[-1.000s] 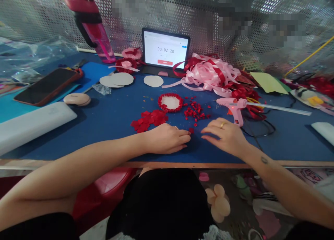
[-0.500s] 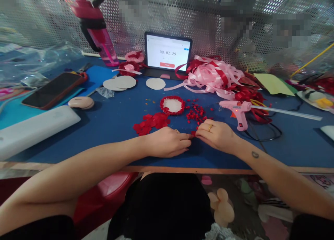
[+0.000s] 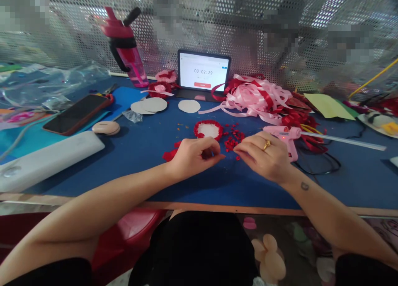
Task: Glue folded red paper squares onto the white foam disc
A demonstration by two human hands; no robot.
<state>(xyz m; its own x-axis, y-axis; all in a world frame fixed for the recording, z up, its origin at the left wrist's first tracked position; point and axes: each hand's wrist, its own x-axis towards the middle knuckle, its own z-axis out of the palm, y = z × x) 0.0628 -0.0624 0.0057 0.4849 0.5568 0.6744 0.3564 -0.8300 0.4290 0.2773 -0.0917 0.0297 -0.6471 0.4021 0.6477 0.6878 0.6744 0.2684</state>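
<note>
My left hand (image 3: 195,157) is raised a little over the table with thumb and fingertips pinched together; what they hold, if anything, is too small to see. Opposite it, my right hand (image 3: 264,155), with a gold ring, is also closed in a pinch whose contents I cannot make out. The fingertips of the two hands are apart. Between and behind them lie small folded red ribbon pieces (image 3: 230,143). Partly hidden behind my left hand are flat red petals (image 3: 169,155). Beyond it sits a white disc (image 3: 209,130) edged with red pieces.
A pink glue gun (image 3: 292,143) with a clear stick lies at right, partly behind my right hand. White discs (image 3: 189,106), pink and red ribbon (image 3: 255,95), a tablet (image 3: 203,70) and a bottle (image 3: 129,53) stand farther back. A phone (image 3: 74,113) and white case (image 3: 52,159) lie left.
My hands have lifted off the table and drawn apart at the fingertips. The red piece that was between them no longer shows there. The view has shifted slightly.
</note>
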